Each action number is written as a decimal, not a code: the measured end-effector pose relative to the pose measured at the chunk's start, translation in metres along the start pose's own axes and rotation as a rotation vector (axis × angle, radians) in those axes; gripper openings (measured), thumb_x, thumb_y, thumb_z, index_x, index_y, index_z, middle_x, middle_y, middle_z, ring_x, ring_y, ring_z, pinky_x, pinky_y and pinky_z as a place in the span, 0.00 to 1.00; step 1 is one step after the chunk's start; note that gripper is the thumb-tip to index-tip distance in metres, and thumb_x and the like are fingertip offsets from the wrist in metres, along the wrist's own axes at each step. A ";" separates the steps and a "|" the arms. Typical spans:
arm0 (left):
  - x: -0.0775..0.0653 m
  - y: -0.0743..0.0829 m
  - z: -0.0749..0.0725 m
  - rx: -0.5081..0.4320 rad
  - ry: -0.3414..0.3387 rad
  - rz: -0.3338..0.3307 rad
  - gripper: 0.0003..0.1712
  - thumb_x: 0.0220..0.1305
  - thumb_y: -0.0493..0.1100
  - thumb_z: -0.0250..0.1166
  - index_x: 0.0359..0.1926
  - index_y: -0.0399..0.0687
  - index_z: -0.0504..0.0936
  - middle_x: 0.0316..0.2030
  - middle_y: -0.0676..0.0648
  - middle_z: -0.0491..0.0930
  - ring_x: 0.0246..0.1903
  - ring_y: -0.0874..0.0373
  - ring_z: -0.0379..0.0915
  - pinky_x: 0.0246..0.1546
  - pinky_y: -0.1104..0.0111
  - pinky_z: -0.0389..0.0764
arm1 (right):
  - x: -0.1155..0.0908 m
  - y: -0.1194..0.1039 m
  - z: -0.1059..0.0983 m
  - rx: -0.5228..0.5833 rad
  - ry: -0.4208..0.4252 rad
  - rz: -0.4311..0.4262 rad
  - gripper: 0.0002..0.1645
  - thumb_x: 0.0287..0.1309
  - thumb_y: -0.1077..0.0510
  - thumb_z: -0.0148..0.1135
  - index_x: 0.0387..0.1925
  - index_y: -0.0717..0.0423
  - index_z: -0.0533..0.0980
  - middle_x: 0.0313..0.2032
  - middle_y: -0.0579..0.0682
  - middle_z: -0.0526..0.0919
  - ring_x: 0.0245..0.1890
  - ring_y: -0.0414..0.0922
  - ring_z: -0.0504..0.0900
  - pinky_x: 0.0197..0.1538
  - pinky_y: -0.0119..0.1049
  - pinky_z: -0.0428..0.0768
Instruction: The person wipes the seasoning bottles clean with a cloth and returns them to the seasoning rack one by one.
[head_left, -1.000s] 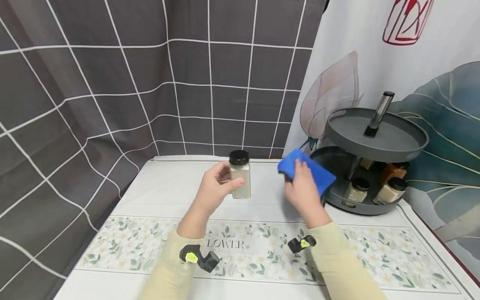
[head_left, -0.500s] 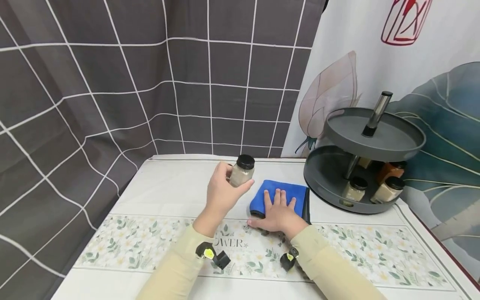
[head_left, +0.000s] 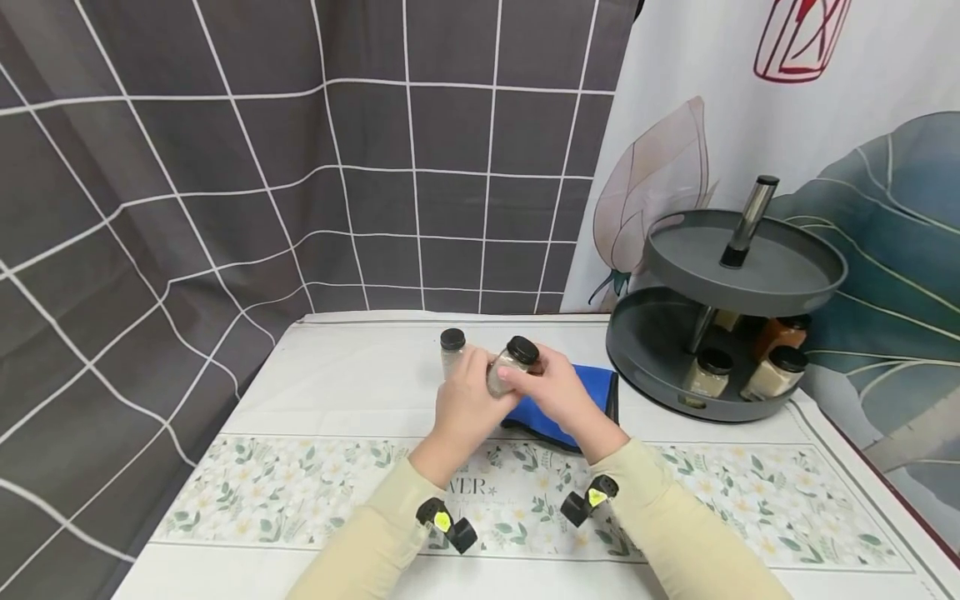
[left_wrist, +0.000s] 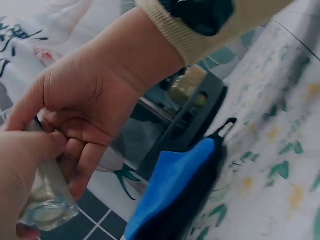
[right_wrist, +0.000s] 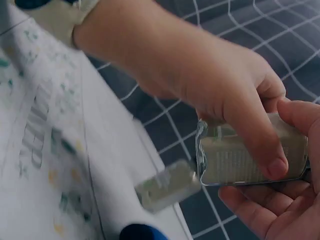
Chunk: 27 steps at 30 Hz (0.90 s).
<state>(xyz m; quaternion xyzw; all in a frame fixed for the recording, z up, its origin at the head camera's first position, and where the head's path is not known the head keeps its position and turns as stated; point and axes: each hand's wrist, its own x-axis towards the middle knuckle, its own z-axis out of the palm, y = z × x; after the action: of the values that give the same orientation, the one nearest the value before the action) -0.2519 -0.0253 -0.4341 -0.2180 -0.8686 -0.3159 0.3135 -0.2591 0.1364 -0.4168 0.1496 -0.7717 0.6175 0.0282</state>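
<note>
A square glass spice jar (head_left: 504, 374) with a black lid, filled with pale powder, is tilted between both hands. My left hand (head_left: 468, 400) grips its body; in the right wrist view the left thumb lies across the label of the jar (right_wrist: 227, 160). My right hand (head_left: 558, 387) holds the lid end, thumb in front and fingers behind. A second black-lidded jar (head_left: 452, 354) stands on the table behind my left hand. A blue cloth (head_left: 596, 387) with a black edge lies under and behind my right hand.
A grey two-tier turntable rack (head_left: 667, 396) stands at the right, with several spice jars (head_left: 708, 375) on its lower tier. The table carries a white flower-patterned cover (head_left: 300, 492). Dark grid-patterned curtain (head_left: 375, 208) hangs behind.
My right hand first carried the blue cloth, then laid it down and pressed it flat, and now holds the jar too. My left hand tilted the jar and moved right, exposing the second jar.
</note>
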 end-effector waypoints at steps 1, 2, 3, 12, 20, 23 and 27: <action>-0.002 0.000 0.000 0.008 -0.036 -0.019 0.30 0.52 0.58 0.78 0.47 0.47 0.75 0.39 0.50 0.75 0.34 0.57 0.74 0.23 0.65 0.77 | 0.000 0.001 -0.004 -0.013 0.022 0.003 0.23 0.63 0.53 0.69 0.53 0.64 0.77 0.46 0.61 0.85 0.43 0.50 0.85 0.43 0.40 0.85; -0.003 -0.001 -0.001 0.014 -0.069 -0.035 0.32 0.54 0.60 0.76 0.50 0.47 0.75 0.41 0.50 0.75 0.36 0.56 0.75 0.24 0.65 0.77 | 0.001 0.002 -0.008 -0.040 0.054 -0.003 0.24 0.63 0.52 0.69 0.53 0.64 0.77 0.45 0.61 0.85 0.43 0.50 0.85 0.42 0.39 0.85; -0.004 -0.003 -0.003 0.015 -0.102 -0.051 0.33 0.56 0.62 0.74 0.53 0.48 0.74 0.43 0.49 0.76 0.38 0.56 0.75 0.26 0.65 0.77 | 0.003 0.002 -0.015 -0.088 0.100 -0.008 0.24 0.63 0.51 0.70 0.53 0.64 0.77 0.45 0.61 0.85 0.42 0.50 0.85 0.42 0.39 0.85; -0.015 -0.052 -0.030 0.079 -0.169 -0.122 0.25 0.68 0.53 0.64 0.58 0.42 0.74 0.45 0.46 0.78 0.44 0.52 0.77 0.36 0.60 0.82 | 0.021 0.004 -0.109 -0.548 0.594 0.119 0.33 0.64 0.45 0.67 0.59 0.65 0.71 0.50 0.67 0.81 0.55 0.65 0.77 0.57 0.59 0.74; -0.028 -0.099 -0.051 0.174 -0.199 -0.246 0.18 0.71 0.51 0.60 0.54 0.45 0.76 0.40 0.48 0.78 0.31 0.56 0.76 0.28 0.65 0.79 | 0.019 0.036 -0.144 -0.619 0.539 0.353 0.42 0.67 0.46 0.61 0.69 0.70 0.61 0.64 0.73 0.70 0.65 0.69 0.68 0.64 0.63 0.69; -0.033 -0.109 -0.055 0.175 -0.222 -0.288 0.17 0.72 0.52 0.59 0.52 0.46 0.76 0.38 0.50 0.77 0.29 0.59 0.73 0.27 0.67 0.76 | 0.018 0.046 -0.146 -0.614 0.515 0.389 0.42 0.67 0.46 0.61 0.68 0.71 0.61 0.64 0.74 0.69 0.65 0.70 0.68 0.64 0.63 0.69; -0.037 -0.117 -0.058 0.164 -0.233 -0.326 0.15 0.71 0.51 0.59 0.51 0.47 0.77 0.36 0.51 0.76 0.26 0.60 0.71 0.26 0.67 0.74 | 0.015 0.055 -0.148 -0.602 0.488 0.426 0.43 0.67 0.46 0.60 0.69 0.73 0.60 0.66 0.74 0.67 0.66 0.70 0.66 0.66 0.62 0.68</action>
<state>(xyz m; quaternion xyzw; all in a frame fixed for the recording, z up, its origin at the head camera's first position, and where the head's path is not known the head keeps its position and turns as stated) -0.2692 -0.1541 -0.4724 -0.0836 -0.9455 -0.2636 0.1723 -0.3088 0.2864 -0.4303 -0.1779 -0.9015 0.3746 0.1237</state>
